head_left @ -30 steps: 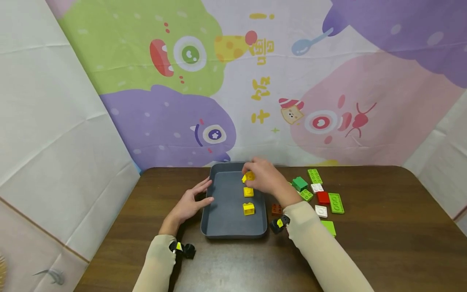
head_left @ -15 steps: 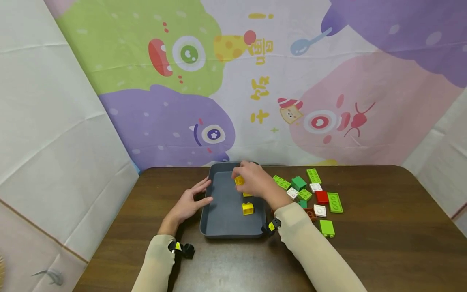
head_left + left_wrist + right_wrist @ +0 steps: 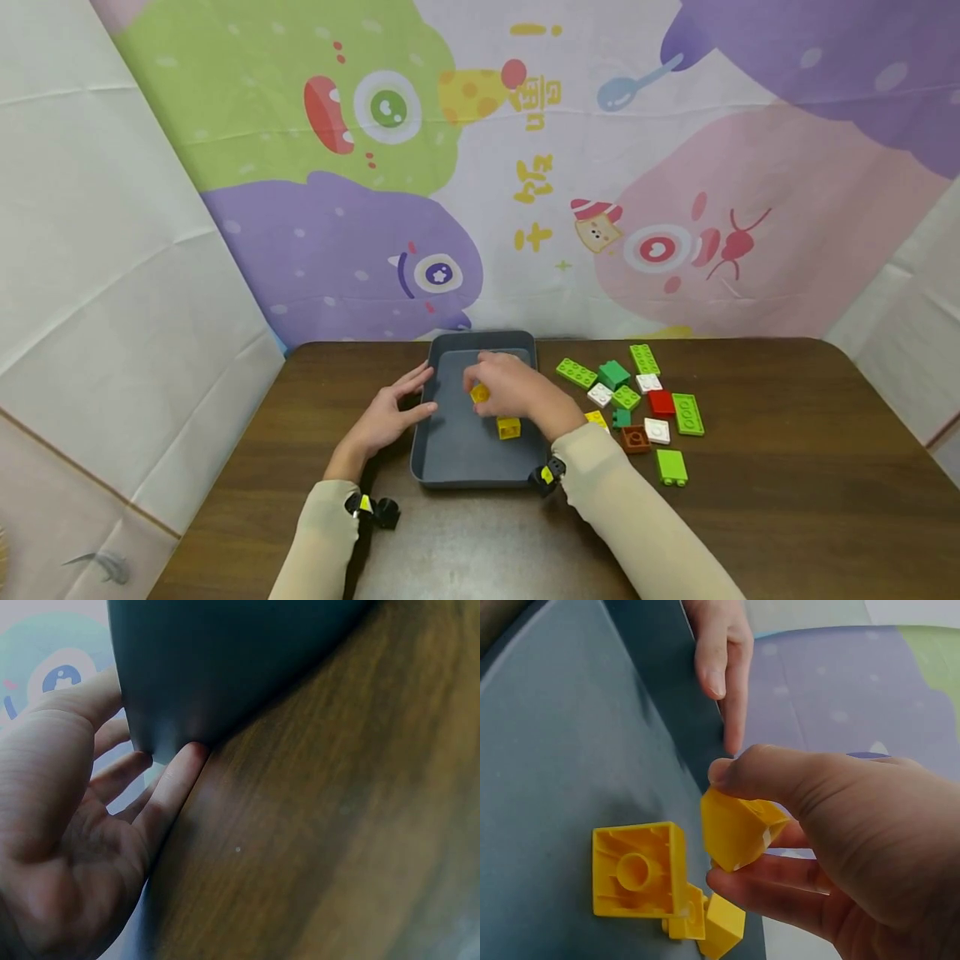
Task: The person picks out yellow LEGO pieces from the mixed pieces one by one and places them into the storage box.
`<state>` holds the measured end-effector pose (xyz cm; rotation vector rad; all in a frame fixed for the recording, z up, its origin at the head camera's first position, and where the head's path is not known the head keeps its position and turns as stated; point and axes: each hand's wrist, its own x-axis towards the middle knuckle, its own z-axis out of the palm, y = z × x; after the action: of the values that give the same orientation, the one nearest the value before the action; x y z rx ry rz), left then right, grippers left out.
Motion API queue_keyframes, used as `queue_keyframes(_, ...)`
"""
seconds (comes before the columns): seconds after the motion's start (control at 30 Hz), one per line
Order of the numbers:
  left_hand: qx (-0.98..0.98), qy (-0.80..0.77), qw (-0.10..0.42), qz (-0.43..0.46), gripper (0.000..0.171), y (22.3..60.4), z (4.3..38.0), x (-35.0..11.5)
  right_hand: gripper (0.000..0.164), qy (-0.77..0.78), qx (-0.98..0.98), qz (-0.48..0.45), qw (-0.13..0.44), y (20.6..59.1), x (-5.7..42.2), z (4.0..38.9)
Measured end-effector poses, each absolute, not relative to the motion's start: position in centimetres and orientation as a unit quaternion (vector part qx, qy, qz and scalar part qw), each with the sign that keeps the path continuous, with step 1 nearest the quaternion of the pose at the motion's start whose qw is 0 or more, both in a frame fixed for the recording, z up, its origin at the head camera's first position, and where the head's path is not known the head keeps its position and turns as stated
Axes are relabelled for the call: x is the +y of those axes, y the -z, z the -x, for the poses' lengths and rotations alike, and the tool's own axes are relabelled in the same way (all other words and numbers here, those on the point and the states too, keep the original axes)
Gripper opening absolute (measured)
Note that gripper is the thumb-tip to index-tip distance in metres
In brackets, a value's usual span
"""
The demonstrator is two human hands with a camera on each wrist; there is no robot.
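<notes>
A dark grey tray (image 3: 465, 462) lies on the table. My right hand (image 3: 510, 390) is over its middle, pinching a yellow toy brick (image 3: 739, 829) between thumb and fingers. Below that brick, the right wrist view shows a yellow brick with its hollow underside visible (image 3: 639, 871) and two smaller-looking yellow bricks, one (image 3: 686, 919) beside the other (image 3: 723, 927). From the head, one yellow brick (image 3: 508, 427) shows in the tray; my right hand covers the others. My left hand (image 3: 386, 421) touches the tray's left wall with extended fingers, its fingertips at the tray's outside in the left wrist view.
Right of the tray, loose bricks are scattered: a dark green one (image 3: 613, 374), a red one (image 3: 662, 403), a brown one (image 3: 635, 439), several light green ones including a flat one (image 3: 687, 415), and white ones. A printed cloth (image 3: 555, 308) hangs behind the table.
My right hand has moved left and nearer the front of the tray, carrying the yellow brick. More loose bricks at the right have come into sight. My left hand stays at the tray's side.
</notes>
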<state>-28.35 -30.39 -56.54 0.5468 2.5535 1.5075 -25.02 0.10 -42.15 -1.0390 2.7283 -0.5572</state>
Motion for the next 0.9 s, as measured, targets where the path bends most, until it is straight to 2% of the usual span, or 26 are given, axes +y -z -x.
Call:
queue_keyframes(0.13,0.845,-0.496,0.061,-0.190,0.081,55.6,27.7,-30.2,0.027,0.186,0.906,0.365,0.106,42.6,-0.4,25.0)
queue_keyframes(0.27,0.850,-0.491,0.061,-0.181,0.080,56.4,28.3,-30.4,0.027,0.182,0.900,0.374,0.128,43.2,-0.7,25.0)
queue_keyframes(0.5,0.845,-0.493,0.049,-0.200,0.079,55.9,27.8,-30.2,0.026,0.166,0.903,0.374,0.133,43.9,-1.0,25.0)
queue_keyframes(0.9,0.846,-0.495,0.061,-0.189,0.079,56.4,28.4,-30.4,0.019,0.141,0.904,0.367,0.166,44.3,-1.5,24.6)
